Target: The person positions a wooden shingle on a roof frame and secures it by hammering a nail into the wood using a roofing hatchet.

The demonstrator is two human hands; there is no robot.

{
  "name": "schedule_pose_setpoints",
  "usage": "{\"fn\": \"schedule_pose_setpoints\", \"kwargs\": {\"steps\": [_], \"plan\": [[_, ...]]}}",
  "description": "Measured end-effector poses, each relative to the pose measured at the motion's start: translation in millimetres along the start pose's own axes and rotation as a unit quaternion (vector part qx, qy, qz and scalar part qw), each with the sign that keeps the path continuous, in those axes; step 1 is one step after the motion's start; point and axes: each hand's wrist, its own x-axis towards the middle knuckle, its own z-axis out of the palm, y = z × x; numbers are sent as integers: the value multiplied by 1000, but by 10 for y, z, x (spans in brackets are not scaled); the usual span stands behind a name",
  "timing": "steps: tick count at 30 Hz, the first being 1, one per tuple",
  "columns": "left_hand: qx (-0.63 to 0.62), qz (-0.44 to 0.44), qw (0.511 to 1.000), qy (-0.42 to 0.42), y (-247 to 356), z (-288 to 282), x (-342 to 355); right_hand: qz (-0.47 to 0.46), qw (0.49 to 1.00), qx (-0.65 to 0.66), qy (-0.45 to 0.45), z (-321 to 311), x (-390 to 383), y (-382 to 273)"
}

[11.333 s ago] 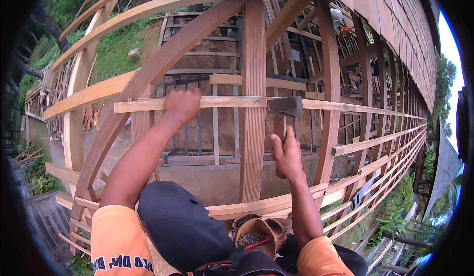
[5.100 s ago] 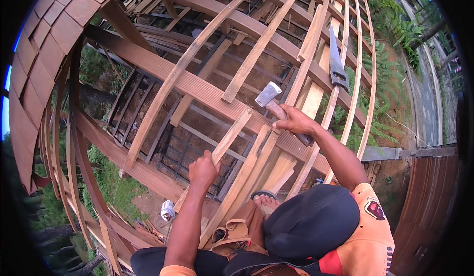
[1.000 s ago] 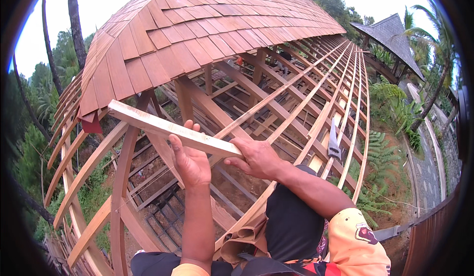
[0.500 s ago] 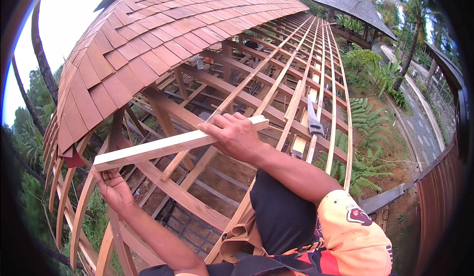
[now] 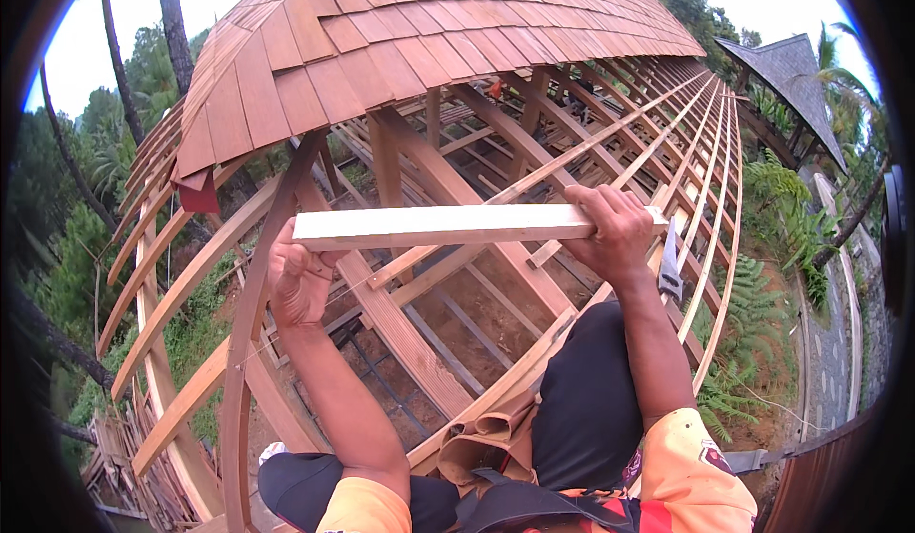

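Observation:
A pale wooden batten [image 5: 438, 226] is held up level in front of me, above the open roof frame. My right hand [image 5: 610, 228] wraps over it close to its right end, which sticks out a little past the knuckles. At the other end, my left hand [image 5: 297, 276] grips the batten's tip with bent fingers and thumb. Below it run brown rafters [image 5: 410, 352] and thin battens, with ground visible through the gaps. A handsaw [image 5: 670, 261] with a grey handle rests on the battens just right of my right forearm.
Reddish wooden shingles [image 5: 381, 76] cover the upper roof. Curved rafters [image 5: 195, 295] fan out at the left corner over a drop. Long battens [image 5: 701, 219] run away to the right, beside ferns [image 5: 748, 314] and a stone path. A brown leather tool pouch [image 5: 486, 447] hangs at my waist.
The batten has swung from a slant to nearly level. Both hands appear farther right and the left has risen. My view has turned left, so the roof and saw sit farther right.

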Motion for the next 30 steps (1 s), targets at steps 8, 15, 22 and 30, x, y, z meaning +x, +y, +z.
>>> {"fn": "schedule_pose_setpoints", "kwargs": {"steps": [8, 15, 22, 30], "plan": [[-49, -95, 987, -116, -344, 802, 34, 36, 999, 32, -24, -222, -225, 413], [-108, -52, 987, -109, -217, 641, -156, -11, 998, 55, -34, 17, -142, 218], [-119, -86, 982, -117, -339, 899, -167, 59, 995, 61, -54, -142, -203, 377], [-87, -130, 981, -113, -658, 937, -119, 126, 955, 71, -260, -47, -707, 568]]}}
